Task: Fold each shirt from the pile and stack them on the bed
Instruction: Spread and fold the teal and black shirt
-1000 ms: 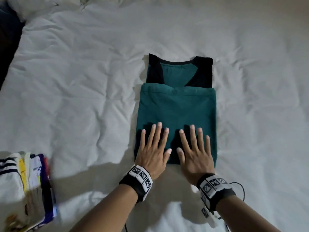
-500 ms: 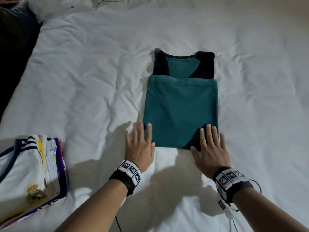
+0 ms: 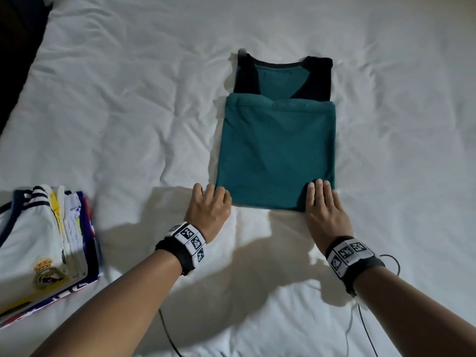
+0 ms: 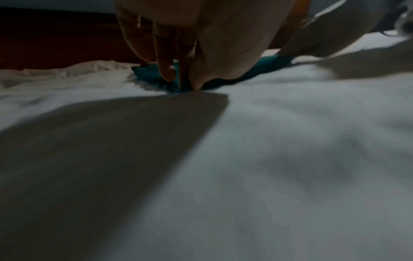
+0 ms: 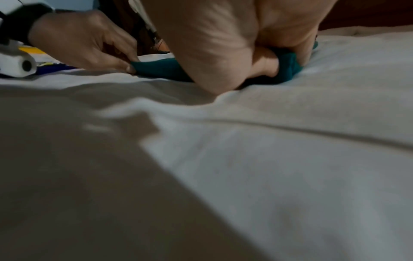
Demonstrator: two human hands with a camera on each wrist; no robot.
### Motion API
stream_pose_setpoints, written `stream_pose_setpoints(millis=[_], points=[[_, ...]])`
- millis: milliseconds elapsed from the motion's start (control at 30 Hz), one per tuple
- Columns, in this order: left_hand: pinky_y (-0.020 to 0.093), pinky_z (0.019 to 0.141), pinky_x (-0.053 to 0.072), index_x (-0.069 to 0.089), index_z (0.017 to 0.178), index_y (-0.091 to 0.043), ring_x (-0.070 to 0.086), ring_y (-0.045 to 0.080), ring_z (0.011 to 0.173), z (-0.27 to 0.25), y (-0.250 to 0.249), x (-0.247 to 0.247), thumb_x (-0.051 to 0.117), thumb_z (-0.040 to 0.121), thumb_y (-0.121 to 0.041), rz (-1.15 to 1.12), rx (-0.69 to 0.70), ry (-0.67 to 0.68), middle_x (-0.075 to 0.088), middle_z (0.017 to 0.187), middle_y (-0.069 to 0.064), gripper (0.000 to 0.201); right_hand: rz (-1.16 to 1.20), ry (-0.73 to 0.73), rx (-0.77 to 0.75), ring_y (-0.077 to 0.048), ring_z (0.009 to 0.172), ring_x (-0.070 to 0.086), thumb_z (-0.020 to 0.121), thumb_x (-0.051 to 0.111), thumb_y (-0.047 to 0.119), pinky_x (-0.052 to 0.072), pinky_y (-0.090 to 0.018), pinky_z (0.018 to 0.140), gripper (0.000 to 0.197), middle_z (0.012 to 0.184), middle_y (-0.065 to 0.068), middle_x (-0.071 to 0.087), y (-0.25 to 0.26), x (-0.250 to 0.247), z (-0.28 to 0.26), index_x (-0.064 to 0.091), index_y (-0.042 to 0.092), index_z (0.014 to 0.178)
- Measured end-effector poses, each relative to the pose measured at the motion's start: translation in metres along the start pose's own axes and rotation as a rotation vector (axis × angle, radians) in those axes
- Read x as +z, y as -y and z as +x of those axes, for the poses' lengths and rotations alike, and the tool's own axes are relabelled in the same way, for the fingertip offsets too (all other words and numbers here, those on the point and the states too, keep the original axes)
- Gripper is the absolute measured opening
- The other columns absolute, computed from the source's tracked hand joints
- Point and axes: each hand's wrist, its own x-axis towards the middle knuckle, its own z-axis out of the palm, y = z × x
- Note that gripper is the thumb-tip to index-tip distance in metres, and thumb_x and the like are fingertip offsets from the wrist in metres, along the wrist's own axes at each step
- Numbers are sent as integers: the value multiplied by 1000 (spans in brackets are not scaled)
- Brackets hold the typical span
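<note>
The left hand (image 3: 209,207) and right hand (image 3: 325,208) each pinch a near corner of the folded teal-and-black fabric shirt (image 3: 277,155) lying on the white-sheeted bed (image 3: 128,112).

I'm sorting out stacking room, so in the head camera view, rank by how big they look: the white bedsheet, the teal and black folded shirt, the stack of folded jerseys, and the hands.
1. White bedsheet
2. Teal and black folded shirt
3. Stack of folded jerseys, partly cut off
4. Left hand and right hand, alike
</note>
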Motion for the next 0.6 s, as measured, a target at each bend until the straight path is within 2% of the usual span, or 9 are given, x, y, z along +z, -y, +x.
stream_pose_setpoints(millis=[67, 167, 233, 267, 300, 367, 433, 533, 600], points=[[39, 65, 36, 71, 92, -3, 49, 27, 69, -11, 9, 1, 52, 72, 6, -17, 83, 11, 51, 75, 8, 28, 8, 32, -17, -55, 129, 52, 104, 7, -2, 48, -62, 103, 55, 139, -39, 51, -6, 1, -9, 49, -20, 136], [45, 75, 40, 70, 88, -4, 50, 32, 82, -9, 10, -6, 57, 66, -7, -103, 37, -25, 57, 85, 13, 26, -27, 15, -8, -54, 135, 46, 86, 32, -3, 43, -65, 107, 59, 146, -36, 46, -3, -8, -11, 45, -16, 142], [58, 98, 40, 65, 125, -3, 51, 41, 118, 1, -4, -12, 59, 72, -25, -181, 23, 30, 58, 129, 24, 57, -25, 23, -24, -51, 145, 33, 75, 39, 4, 29, -65, 116, 76, 156, -31, 36, 7, -14, -8, 37, -8, 150], [63, 110, 32, 50, 145, -3, 39, 43, 139, 5, -12, -13, 53, 80, -32, -194, 45, 104, 41, 153, 26, 71, -30, 36, -53, -48, 147, 30, 75, 37, 8, 26, -62, 119, 79, 159, -28, 32, 12, -14, -7, 34, -5, 153], [64, 118, 22, 34, 156, -4, 23, 41, 151, 8, -18, -11, 43, 88, -36, -196, 82, 183, 22, 165, 24, 76, -31, 39, -70, -45, 148, 32, 78, 33, 11, 27, -60, 119, 76, 160, -26, 32, 14, -12, -5, 34, -3, 153], [60, 124, 8, 20, 161, -5, 8, 35, 157, 5, -23, -5, 20, 95, -40, -177, 87, 326, 5, 169, 19, 75, 7, 63, -13, -45, 142, 41, 85, 22, 9, 35, -58, 116, 69, 156, -27, 38, 15, -7, -6, 41, -6, 150], [61, 123, 5, 19, 161, -3, 8, 34, 157, -1, -15, 0, 11, 92, -40, -141, 18, 377, 8, 169, 19, 79, 3, 127, 94, -47, 142, 41, 86, 20, 7, 37, -58, 115, 68, 154, -31, 38, 14, -10, -7, 40, -11, 147], [65, 121, 12, 35, 155, -1, 18, 40, 154, -5, -9, -2, 34, 89, -40, -179, -32, 260, 24, 165, 24, 78, -2, 187, 144, -44, 152, 21, 79, 31, 15, 15, -55, 125, 79, 162, -29, 24, 15, -18, -10, 27, -8, 155], [64, 122, 14, 34, 155, -1, 19, 41, 154, 0, -12, 0, 47, 86, -37, -224, 6, 199, 23, 165, 25, 79, 23, 119, 63, -41, 152, 22, 83, 46, 26, 18, -56, 124, 79, 162, -25, 26, 17, -22, -7, 31, -3, 155]])
